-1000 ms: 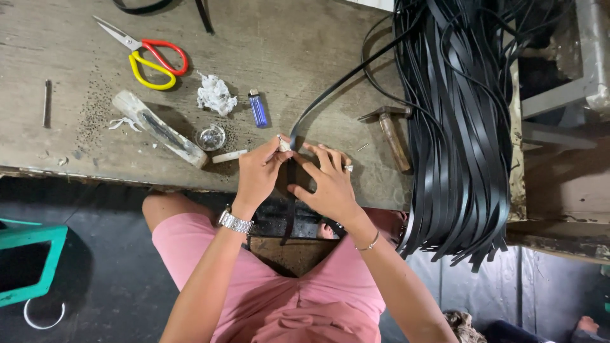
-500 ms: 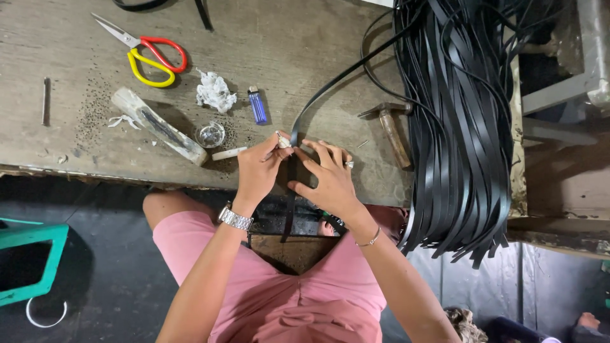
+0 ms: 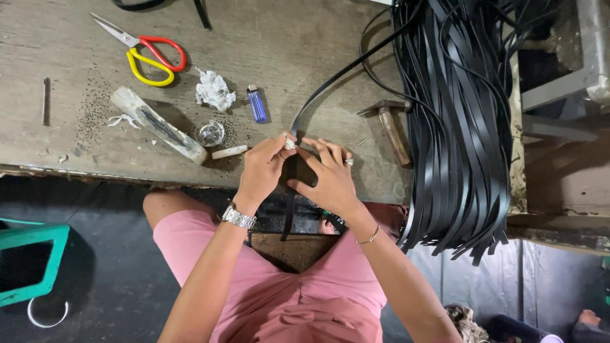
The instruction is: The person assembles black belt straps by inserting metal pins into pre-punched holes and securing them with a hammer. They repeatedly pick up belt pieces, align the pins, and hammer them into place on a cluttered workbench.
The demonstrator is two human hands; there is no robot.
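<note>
At the near edge of a worn wooden bench [image 3: 305, 44], both my hands work on a flat black strap [image 3: 330, 86]. My left hand [image 3: 264, 170], with a metal watch on the wrist, pinches the strap's bend between thumb and fingertips. My right hand [image 3: 327, 176], wearing a ring and a thin bracelet, presses the strap down with spread fingers. One end of the strap hangs over the bench edge towards my lap; the other runs up and right to a thick bundle of black straps [image 3: 457, 121].
On the bench lie red-and-yellow scissors [image 3: 149, 54], a crumpled white wad [image 3: 214, 90], a blue lighter [image 3: 257, 105], a small glass dish [image 3: 210, 133], a long pale block [image 3: 159, 126] and a hammer [image 3: 391, 130]. A teal stool [image 3: 28, 263] stands on the floor at left.
Both hands have stayed at the bench edge on the strap. My left fingertips have shifted slightly along the bend, and my right fingers have spread flatter.
</note>
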